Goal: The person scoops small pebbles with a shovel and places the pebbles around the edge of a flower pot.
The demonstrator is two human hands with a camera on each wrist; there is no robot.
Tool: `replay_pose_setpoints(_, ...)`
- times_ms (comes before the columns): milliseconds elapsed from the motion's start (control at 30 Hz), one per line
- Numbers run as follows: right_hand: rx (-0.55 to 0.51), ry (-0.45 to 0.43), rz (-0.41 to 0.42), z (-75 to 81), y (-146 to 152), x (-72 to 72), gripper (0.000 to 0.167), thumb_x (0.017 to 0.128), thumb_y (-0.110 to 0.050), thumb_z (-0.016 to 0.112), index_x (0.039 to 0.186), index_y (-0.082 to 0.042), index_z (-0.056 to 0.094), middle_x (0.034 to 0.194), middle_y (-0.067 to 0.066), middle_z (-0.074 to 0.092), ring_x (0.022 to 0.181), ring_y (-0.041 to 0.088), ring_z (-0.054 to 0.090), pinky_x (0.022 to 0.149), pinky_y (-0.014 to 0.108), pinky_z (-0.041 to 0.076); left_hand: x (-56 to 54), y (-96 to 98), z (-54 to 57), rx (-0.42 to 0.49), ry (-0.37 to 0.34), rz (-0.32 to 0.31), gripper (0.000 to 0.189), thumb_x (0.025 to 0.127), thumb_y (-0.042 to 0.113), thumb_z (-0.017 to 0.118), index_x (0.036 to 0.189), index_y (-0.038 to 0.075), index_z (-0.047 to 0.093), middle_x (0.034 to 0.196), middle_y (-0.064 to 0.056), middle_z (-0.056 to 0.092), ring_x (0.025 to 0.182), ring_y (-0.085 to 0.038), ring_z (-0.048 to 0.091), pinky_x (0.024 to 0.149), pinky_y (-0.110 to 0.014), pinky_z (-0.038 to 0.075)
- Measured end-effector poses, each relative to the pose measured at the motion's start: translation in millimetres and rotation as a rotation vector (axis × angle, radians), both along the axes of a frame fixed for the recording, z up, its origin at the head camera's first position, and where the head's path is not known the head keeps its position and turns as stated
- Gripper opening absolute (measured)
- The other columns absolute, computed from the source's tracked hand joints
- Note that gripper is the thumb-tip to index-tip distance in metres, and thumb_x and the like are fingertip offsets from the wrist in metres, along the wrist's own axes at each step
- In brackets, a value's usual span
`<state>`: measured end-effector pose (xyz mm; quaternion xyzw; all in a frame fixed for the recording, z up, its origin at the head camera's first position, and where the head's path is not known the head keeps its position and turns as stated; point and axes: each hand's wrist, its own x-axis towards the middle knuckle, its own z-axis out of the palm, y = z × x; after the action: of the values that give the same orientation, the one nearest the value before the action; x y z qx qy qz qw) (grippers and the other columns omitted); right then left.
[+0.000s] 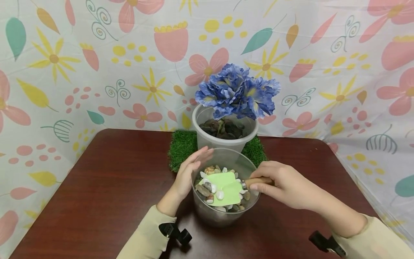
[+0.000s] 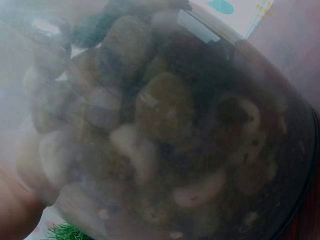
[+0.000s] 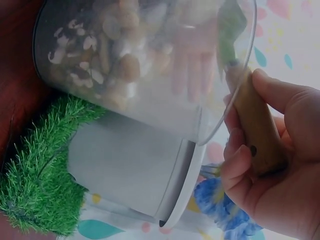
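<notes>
On the left of the clear bucket the left hand rests, fingers straight; at the bucket's right rim I see the right hand gripping the trowel, its blade inside among stones.

Indoor tabletop set, by its look | flower-print cloth curtains off a dark wood-toned table behind and at both sides | green grass-like mat, blue flowers sit before it | kind of building unclear

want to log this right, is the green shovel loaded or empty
Loaded: the head view shows a few stones on the green shovel, which the right hand grips by its wooden handle.
</notes>
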<state>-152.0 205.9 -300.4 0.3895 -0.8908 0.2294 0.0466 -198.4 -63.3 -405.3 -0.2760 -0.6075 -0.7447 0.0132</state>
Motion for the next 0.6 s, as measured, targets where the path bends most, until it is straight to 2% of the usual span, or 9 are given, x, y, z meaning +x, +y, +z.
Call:
replay_pose_setpoints(333,-0.064,-0.074,-0.005,0.3,6,0.3,0.016,0.087,-0.022,0.065,0.099,-0.032,0.066,0.09,-0.021,0.059,0.072,-0.003,0.05,0.057,0.016,0.044,-0.8,-0.3,-1.2,-0.003,0.007,0.004,0.055,0.093,0.013,0.028,0.143,-0.011,0.029,0.14,-0.032,0.04,0.129,-0.047,0.04,0.113,-0.056,0.025)
replay_pose_setpoints(600,-0.133,-0.089,0.011,-4.9,13,0.5,0.018,0.088,-0.017,0.064,0.101,-0.03,0.067,0.088,-0.015,0.061,0.068,-0.001,0.05,0.055,0.017,0.043,0.0,-0.5,-0.9,-0.002,-0.008,-0.002,0.055,0.093,0.013,0.028,0.143,-0.01,0.028,0.141,-0.032,0.039,0.13,-0.046,0.038,0.114,-0.055,0.024)
